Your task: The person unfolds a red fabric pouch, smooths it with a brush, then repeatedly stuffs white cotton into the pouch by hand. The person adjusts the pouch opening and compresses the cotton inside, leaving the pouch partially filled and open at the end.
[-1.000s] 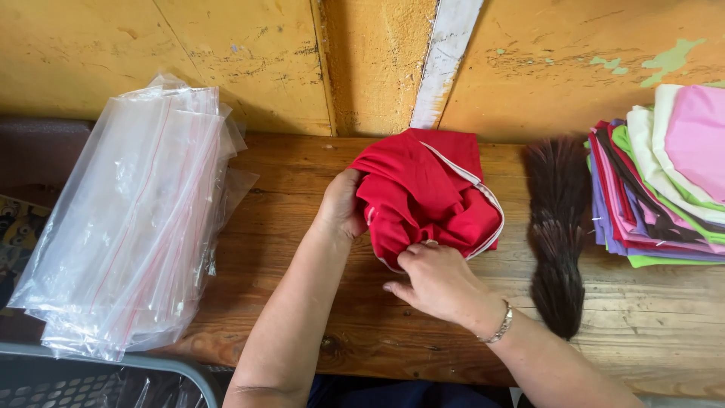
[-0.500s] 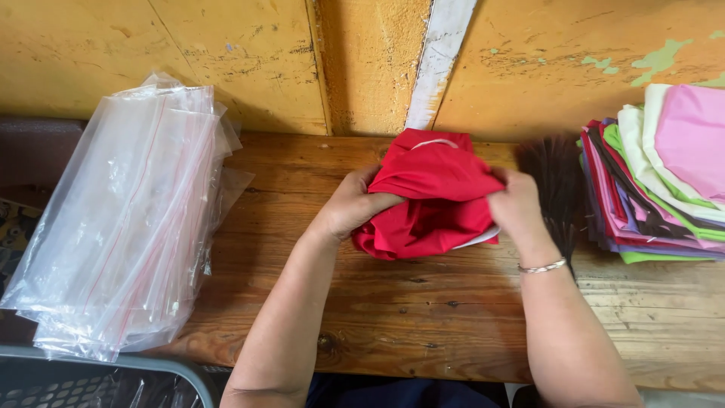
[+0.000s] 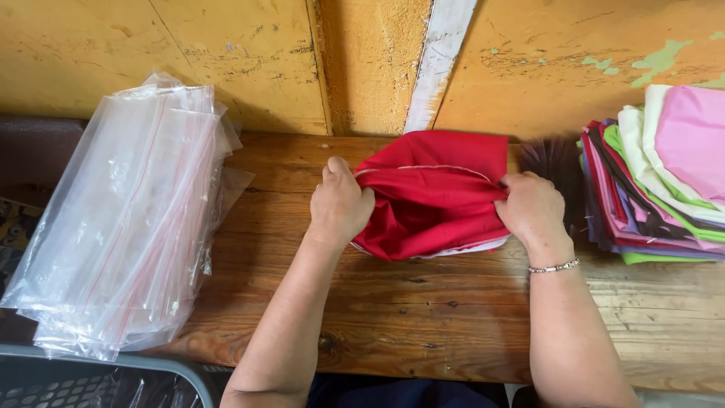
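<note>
A red cloth (image 3: 434, 196) with thin white edging lies folded on the wooden bench (image 3: 423, 317) against the yellow wall. My left hand (image 3: 340, 205) grips its left edge, fingers curled into the fabric. My right hand (image 3: 533, 209), with a bracelet at the wrist, pinches the cloth's right edge. The cloth is stretched flat between both hands.
A stack of clear plastic zip bags (image 3: 132, 227) lies at the left end of the bench. A pile of folded coloured cloths (image 3: 664, 181) sits at the right. A dark brush (image 3: 555, 162) lies behind my right hand. A grey basket rim (image 3: 143, 370) shows at bottom left.
The red cloth went from a bunched heap to a flatter fold. My right hand moved from in front of it to its right edge, and both hands pulled the fabric apart sideways.
</note>
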